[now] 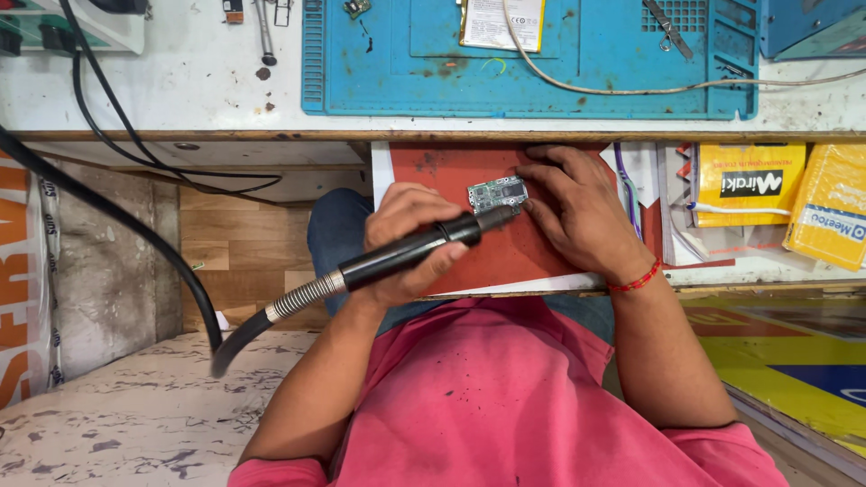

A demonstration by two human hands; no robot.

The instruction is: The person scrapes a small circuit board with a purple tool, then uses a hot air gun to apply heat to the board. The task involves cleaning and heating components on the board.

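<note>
Had my left hand [406,236] clamped around the black rotary handpiece [410,252], its tip on the small circuit board [497,192] lying on the red board [451,180] on my lap, right hand [573,212] fingers pinning it flat, probably best with light, steady pressure.
</note>
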